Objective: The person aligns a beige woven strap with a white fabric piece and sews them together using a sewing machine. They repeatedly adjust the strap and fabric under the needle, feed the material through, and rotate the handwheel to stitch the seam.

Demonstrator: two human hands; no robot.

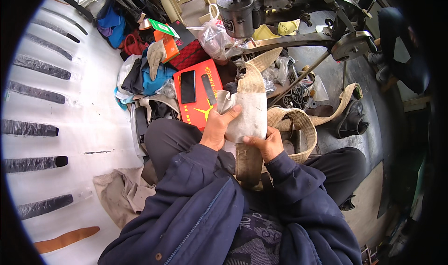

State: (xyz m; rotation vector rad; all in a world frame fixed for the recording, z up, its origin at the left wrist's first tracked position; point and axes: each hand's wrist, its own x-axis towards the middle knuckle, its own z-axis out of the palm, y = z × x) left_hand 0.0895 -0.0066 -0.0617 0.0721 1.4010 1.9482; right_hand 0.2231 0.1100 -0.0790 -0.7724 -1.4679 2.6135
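Observation:
Between my two hands is a wide beige woven strap (252, 80) with a piece of off-white cloth (248, 118) wrapped round or laid over its middle. My left hand (217, 127) is closed on the cloth's left side, thumb on top and fingers mostly hidden. At the cloth's lower right edge my right hand (267, 145) grips it, the thumb pressed on its front. A darker, worn stretch of strap (248, 161) hangs below the cloth toward my lap. More beige strap (305, 148) curls in loops to the right of my right hand.
Ahead stands a black metal machine (235, 17) with a long arm and wheel. A red box (198, 90) bearing a phone (188, 87) lies left of the strap. A black shoe (352, 120) sits at right. Dark wrapped strips (37, 164) line the white sheet (105, 129).

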